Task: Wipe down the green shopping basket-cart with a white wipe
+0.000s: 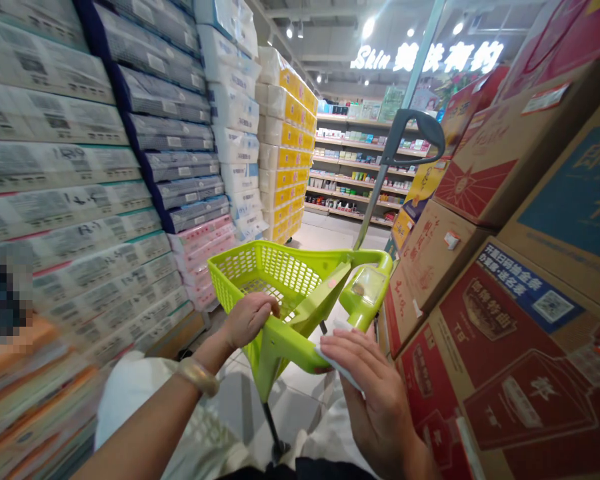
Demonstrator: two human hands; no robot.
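Note:
A lime-green shopping trolley (285,280) with a perforated basket stands in front of me. My left hand (253,317) is closed over the near left corner of its rim, a bangle (199,377) on that wrist. With bent fingers, my right hand (367,367) presses a folded white tissue or cloth (347,373) against the trolley's curved push handle (300,347). A clear panel (365,287) is set in the handle's far part. No goods show in the visible part of the basket. My palm and thumb partly hide the tissue.
Stacked paper packs (55,160) wall the left side, with yellow-and-white packs (285,153) farther on. Printed cartons (500,347) line the right closely. A pole with a grey loop handle (393,137) rises beyond the trolley. Stocked shelves (355,160) stand at the back.

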